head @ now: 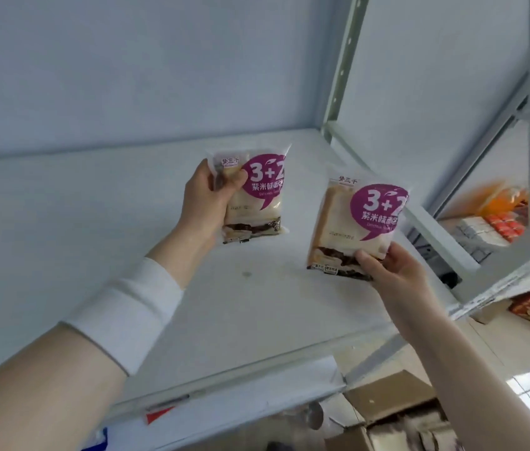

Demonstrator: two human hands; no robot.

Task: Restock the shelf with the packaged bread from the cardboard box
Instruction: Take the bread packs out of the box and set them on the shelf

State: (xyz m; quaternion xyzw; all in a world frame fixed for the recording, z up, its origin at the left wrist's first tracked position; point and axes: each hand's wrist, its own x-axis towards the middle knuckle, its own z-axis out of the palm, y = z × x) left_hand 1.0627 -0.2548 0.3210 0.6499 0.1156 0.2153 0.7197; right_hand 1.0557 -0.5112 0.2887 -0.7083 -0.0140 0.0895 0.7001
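Shelf (94, 239) beneath left pack (254, 203); right pack (348, 229) nearer edge.

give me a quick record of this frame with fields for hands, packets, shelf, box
left hand: grips the left bread packet by its left edge, thumb on the front
right hand: pinches the right bread packet at its lower right corner
packets: apart from each other, labels facing the camera
shelf: white board behind both packets; contact with it cannot be told
cardboard box: open, below the shelf at lower right, contents blurred
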